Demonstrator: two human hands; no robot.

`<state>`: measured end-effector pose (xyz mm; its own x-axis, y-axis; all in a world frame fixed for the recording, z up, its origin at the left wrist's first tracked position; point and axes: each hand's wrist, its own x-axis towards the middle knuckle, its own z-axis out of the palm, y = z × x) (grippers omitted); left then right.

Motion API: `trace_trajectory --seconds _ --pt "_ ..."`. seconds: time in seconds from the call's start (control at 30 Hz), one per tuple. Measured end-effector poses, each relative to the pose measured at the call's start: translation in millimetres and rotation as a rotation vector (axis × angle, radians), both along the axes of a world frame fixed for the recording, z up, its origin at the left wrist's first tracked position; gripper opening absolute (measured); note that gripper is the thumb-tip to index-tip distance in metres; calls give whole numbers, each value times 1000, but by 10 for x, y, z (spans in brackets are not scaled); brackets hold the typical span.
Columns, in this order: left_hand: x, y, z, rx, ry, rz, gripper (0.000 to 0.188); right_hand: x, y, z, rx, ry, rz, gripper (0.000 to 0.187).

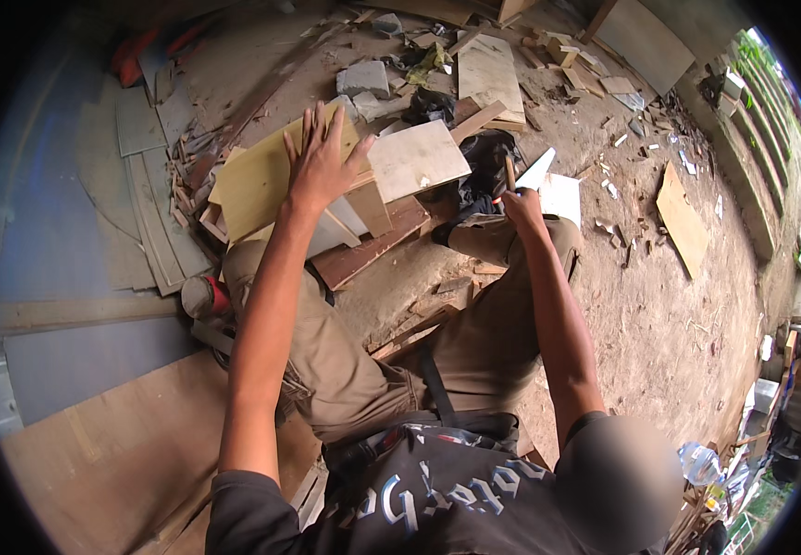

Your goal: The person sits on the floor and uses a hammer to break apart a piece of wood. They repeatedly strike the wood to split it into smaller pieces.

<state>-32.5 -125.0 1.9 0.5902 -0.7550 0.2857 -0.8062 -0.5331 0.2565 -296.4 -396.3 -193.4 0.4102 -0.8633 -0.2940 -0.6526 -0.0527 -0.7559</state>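
Note:
My left hand [320,165] lies open, fingers spread, over the edge of a yellowish plywood board [257,180]. The board rests tilted across a stack of offcuts between my knees, with a pale square panel [416,159] and a reddish-brown plank [377,242] beside it. By my right knee, my right hand [522,205] is closed around a slim brown wooden stick or handle [509,172]. A bit of orange shows next to these fingers. What the far end of the handle is, I cannot make out against the black bag [484,162]. White board pieces [560,196] lie just right of that hand.
Wood scraps and rubble cover the dirt floor ahead, with a grey block [363,80] and a large pale board [490,79]. A loose plywood piece [682,220] lies to the right. Sheets lean at the left beside a red-and-white can-like object [204,296]. A plastic bottle [699,462] is at lower right.

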Motion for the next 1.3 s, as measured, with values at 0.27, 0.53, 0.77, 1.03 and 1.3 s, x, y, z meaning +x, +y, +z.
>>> trace_trajectory --seconds 0.27,0.53,0.77,1.03,1.3 --pt "-30 18 -66 146 -43 55 66 228 -68 -256 -177 164 93 34" --pt "291 -170 70 161 76 -107 73 412 -365 -928 -205 293 213 23" --pt "924 -729 16 57 409 23 55 971 -708 -1112 -523 36 -37 27" --pt "1451 -1227 35 256 391 -114 42 2901 -1200 -281 -322 -446 152 25" --pt "1616 -1390 -89 353 331 -52 34 4680 -1845 -2064 -419 -231 689 30"
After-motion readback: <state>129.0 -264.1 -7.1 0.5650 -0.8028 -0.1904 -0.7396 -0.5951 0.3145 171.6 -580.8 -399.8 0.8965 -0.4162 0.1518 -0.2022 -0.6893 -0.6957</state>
